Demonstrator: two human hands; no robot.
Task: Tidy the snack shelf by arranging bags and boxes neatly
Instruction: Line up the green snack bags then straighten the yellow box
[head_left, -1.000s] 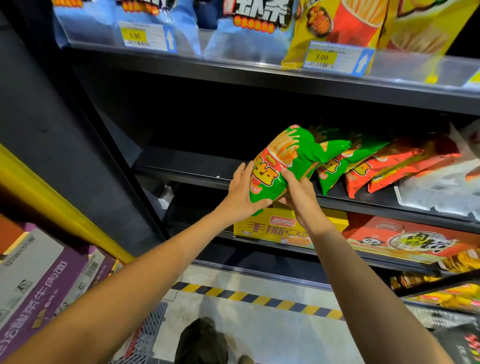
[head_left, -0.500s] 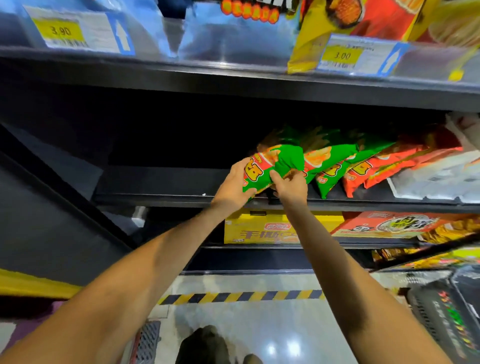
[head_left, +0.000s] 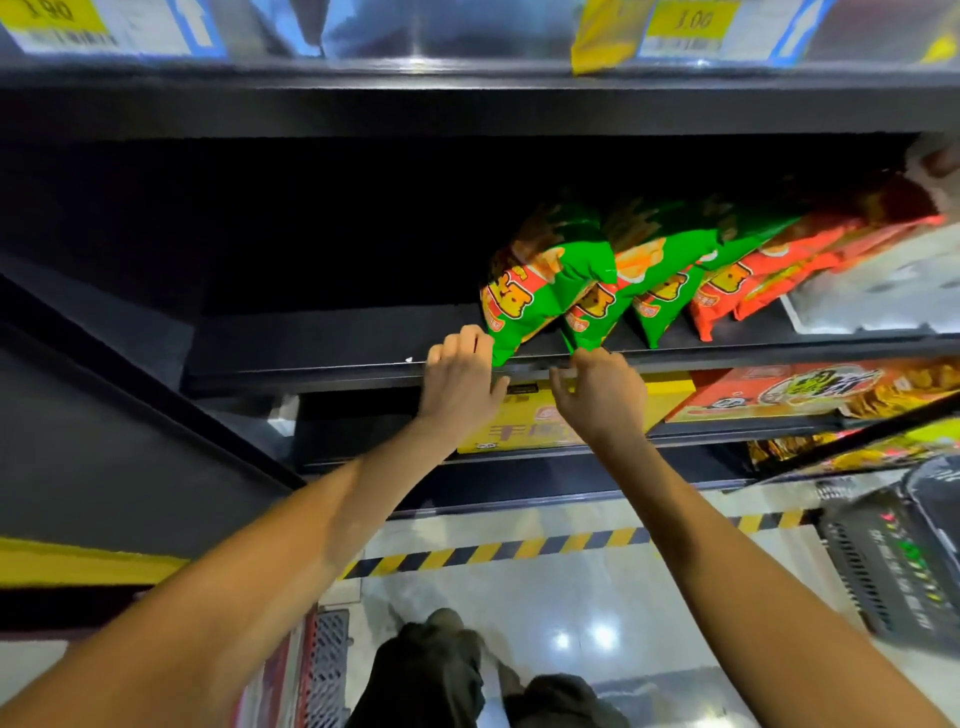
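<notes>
In the head view, the leftmost green snack bag stands tilted on the middle shelf, its bottom corner hanging over the front edge and leaning against the next green bag in the row. The left hand sits just below that corner, fingers loosely curled and touching or nearly touching it, clamped on nothing; the right hand hangs just under the second bag's tip, fingers spread apart and empty. The likely trouble is the leftmost bag: with nothing to its left and its corner past the lip, it could slide forward or topple sideways off the shelf, and a nudge from either hand might pull the neighbouring bags askew too. The red bags further right lie slanted and overlapped, so they could slump as well. The shelf is a dark, smooth board, bare on its left half and deep in shadow behind. Below sit a yellow box and a red box; price tags line the shelf above, and a glossy floor with a striped hazard strip lies beneath.
</notes>
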